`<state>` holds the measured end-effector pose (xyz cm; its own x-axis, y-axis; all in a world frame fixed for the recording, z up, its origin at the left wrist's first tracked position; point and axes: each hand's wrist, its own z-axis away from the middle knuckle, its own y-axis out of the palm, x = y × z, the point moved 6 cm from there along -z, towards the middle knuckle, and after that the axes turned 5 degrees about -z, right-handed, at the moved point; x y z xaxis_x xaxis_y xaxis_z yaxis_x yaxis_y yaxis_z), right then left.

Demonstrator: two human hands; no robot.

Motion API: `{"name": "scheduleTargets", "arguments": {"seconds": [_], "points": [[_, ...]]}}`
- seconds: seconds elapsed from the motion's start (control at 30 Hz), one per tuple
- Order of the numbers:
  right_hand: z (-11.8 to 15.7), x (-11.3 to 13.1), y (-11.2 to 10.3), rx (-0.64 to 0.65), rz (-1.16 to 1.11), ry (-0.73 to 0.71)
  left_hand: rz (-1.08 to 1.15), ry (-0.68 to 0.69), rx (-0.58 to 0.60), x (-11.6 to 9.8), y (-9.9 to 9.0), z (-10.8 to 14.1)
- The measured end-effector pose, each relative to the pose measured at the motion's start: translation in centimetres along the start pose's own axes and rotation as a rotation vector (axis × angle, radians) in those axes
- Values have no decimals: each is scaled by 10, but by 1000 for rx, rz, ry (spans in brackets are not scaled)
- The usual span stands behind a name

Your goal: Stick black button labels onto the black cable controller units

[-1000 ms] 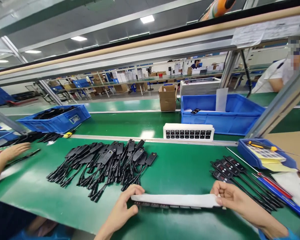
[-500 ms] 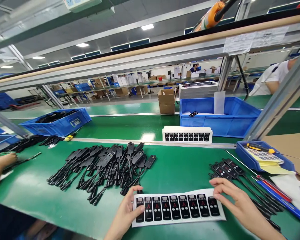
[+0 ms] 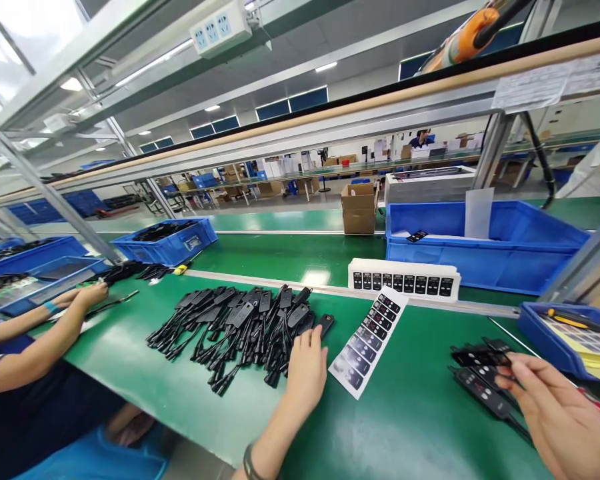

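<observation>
My left hand [image 3: 307, 370] is at the right edge of a pile of black cabled controllers [image 3: 240, 313], its fingers stretched out over the cable of the outermost controller [image 3: 326, 323]; its thumb is hidden. To its right lies a white label sheet [image 3: 367, 343] with a row of black printed labels, slanted on the green bench. My right hand [image 3: 555, 407] pinches a dark, flat label [image 3: 483, 356] between thumb and fingers. Just below that label, several labelled controllers [image 3: 485, 393] lie on the bench, partly covered by the hand.
A white stack of label sheets [image 3: 405, 280] leans at the bench's back ledge. Blue bins [image 3: 480, 263] stand behind, and a small blue tray [image 3: 570, 333] with a screwdriver sits right. At left, a co-worker's arms [image 3: 55, 340] reach across the bench. A metal post [image 3: 590, 247] rises at right.
The label sheet, held between both hands before, now lies on the bench. My left hand has gone to the controller pile; my right hand has moved right with a label.
</observation>
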<state>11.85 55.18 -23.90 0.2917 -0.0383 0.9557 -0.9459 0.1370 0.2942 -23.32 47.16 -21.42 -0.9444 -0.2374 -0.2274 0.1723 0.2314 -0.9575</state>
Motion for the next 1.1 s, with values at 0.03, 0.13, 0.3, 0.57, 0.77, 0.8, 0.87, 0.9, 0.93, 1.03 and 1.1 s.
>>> {"name": "scheduleTargets", "arguments": {"seconds": [0.03, 0.13, 0.3, 0.57, 0.77, 0.8, 0.87, 0.9, 0.93, 1.03, 1.1], "points": [[4, -1, 8, 29, 14, 19, -89, -7, -11, 2, -2, -10], [12, 0, 33, 104, 64, 24, -153, -21, -17, 9, 0, -35], [20, 5, 73, 241, 148, -42, -128, 18, -43, 14, 6, -49], [23, -1, 102, 307, 89, -98, 252, 83, -90, -14, -23, -21], [23, -13, 102, 338, -18, -93, 1352, -53, 479, -75, 24, 4], [23, -14, 101, 340, -22, -95, 1463, -110, 553, -82, 35, 9], [22, -15, 98, 342, -1, -96, 1599, -207, 631, -92, 52, 18], [22, -16, 97, 344, 14, -95, 1634, -239, 657, -94, 58, 21], [22, -15, 96, 347, 27, -92, 1654, -258, 681, -96, 63, 25], [24, -13, 96, 365, 53, -84, 1669, -260, 749, -97, 66, 32], [25, -11, 99, 381, 93, -81, 1670, -248, 791, -97, 66, 35]]}}
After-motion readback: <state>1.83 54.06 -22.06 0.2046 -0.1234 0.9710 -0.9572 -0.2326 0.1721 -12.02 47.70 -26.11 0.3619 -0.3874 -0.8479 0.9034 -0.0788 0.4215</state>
